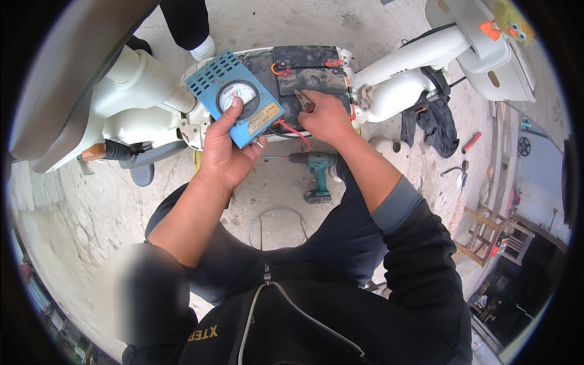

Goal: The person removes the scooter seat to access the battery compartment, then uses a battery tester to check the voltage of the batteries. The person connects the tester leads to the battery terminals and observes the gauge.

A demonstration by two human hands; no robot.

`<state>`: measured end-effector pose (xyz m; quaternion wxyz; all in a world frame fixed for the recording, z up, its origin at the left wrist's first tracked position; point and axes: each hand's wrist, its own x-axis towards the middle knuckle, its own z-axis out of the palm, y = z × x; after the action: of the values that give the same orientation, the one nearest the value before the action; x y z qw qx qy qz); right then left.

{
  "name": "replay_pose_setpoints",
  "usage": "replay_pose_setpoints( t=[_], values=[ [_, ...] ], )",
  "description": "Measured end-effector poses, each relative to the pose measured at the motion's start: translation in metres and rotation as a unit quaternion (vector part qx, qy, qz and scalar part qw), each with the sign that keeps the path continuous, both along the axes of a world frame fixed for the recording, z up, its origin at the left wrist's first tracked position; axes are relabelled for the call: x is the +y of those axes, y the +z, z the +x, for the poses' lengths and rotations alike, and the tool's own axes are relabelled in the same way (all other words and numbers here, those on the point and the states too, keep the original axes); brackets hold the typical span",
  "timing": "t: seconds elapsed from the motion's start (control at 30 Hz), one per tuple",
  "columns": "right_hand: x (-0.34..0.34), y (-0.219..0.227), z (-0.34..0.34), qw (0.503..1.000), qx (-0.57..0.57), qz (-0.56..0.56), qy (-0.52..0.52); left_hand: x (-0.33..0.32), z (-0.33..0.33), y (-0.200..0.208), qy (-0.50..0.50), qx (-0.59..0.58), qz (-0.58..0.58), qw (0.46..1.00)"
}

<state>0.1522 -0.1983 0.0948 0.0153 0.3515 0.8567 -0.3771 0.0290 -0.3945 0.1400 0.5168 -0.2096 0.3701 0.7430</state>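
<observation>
My left hand [220, 152] is closed round the lower edge of a blue battery tester [224, 74], its thumb lying by the round dial. The tester has a vented top and is tilted above the left side of an opened battery bay. My right hand [328, 121] pinches a dull metal clip [300, 97], its tip pointing at the dark batteries [313, 80]; whether it touches one I cannot tell. A red lead [292, 128] hangs between the tester and my right hand. Short red and orange cables [280, 70] sit on the batteries.
The bay lies in a white electric scooter [395, 91]. Below it, a teal cordless drill [319, 175] lies between my legs. Black cloth [438, 126] and a red tube [471, 142] lie at the right. Another person's leg and shoe [203, 48] stand at the far left.
</observation>
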Motion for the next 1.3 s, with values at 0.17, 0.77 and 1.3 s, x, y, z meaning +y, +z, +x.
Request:
replay_pose_setpoints(
  t=[0.17,0.77,1.3],
  values=[
    [0.002,0.009,-0.025,0.985,-0.116,0.106,0.066,0.013,-0.023,-0.001,0.045,0.009,-0.021,0.999],
    [0.019,-0.010,-0.067,0.986,-0.098,0.053,0.122,0.033,-0.052,-0.010,0.062,0.017,-0.043,0.997],
    [0.033,-0.013,-0.062,0.983,-0.080,0.142,0.084,0.037,-0.041,-0.008,0.056,-0.017,-0.082,0.995]
  ],
)
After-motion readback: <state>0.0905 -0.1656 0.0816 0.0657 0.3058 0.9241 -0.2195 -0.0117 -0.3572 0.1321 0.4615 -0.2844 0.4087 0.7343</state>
